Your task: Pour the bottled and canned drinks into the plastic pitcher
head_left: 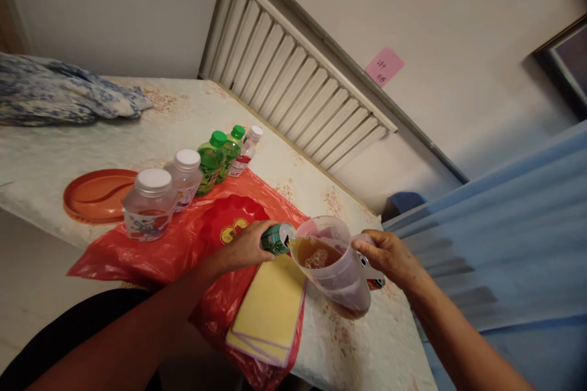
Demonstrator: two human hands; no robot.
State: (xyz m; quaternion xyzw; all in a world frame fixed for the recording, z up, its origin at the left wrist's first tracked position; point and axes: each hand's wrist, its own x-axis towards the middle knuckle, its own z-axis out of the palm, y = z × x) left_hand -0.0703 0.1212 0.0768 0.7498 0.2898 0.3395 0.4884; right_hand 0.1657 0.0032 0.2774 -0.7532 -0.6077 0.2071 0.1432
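Observation:
My left hand point(246, 245) is closed around a green drink can point(275, 239), tipped sideways with its opened top at the rim of a clear plastic pitcher point(342, 281). Liquid runs from the can into the pitcher, which holds a brownish, foamy drink point(323, 255). The pitcher leans toward the can, and my right hand point(387, 255) grips its handle. Under my left hand lie a folded yellow cloth point(270, 311) and a red scalloped plate point(215, 218) on a red plastic bag point(123, 256). Partly hidden behind the pitcher is another can point(376, 283).
Two white-lidded jars point(150, 208), two green bottles point(211, 162) and a white-capped bottle point(247, 149) line the bag. An orange divided tray point(98, 195) and a blue-patterned cloth point(68, 91) lie to the left. A radiator point(293, 67) runs behind the table; a blue curtain point(499, 244) hangs right.

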